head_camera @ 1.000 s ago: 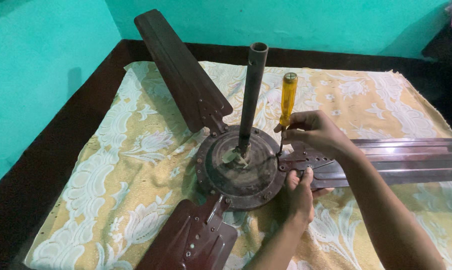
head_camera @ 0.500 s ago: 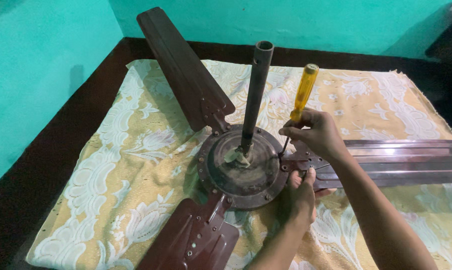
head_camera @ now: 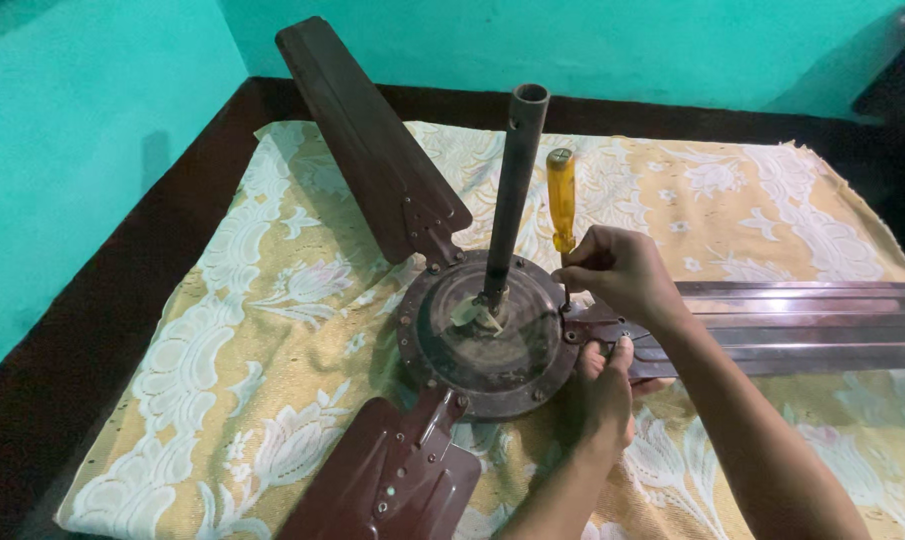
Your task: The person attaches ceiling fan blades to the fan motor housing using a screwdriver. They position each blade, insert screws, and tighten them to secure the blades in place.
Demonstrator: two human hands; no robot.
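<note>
A brown ceiling fan lies on a patterned cloth, its round motor housing (head_camera: 487,335) facing up and a dark down-rod (head_camera: 517,180) standing from the centre. My right hand (head_camera: 622,275) grips a screwdriver with a yellow handle (head_camera: 560,200). It is held nearly upright, with the tip down at the bracket where the right blade (head_camera: 802,325) meets the housing. My left hand (head_camera: 602,390) is closed on the housing's edge and that bracket from below, thumb on top. Two more blades point to the upper left (head_camera: 367,140) and the bottom (head_camera: 392,480).
The yellow and white floral cloth (head_camera: 252,330) covers a dark wooden surface (head_camera: 122,300). Teal walls (head_camera: 72,120) close in at the left and back. A dark object sits at the far right corner (head_camera: 897,90).
The screwdriver handle leaned to the right half a second ago and now stands nearly upright again. My left hand has kept its hold at the housing's edge.
</note>
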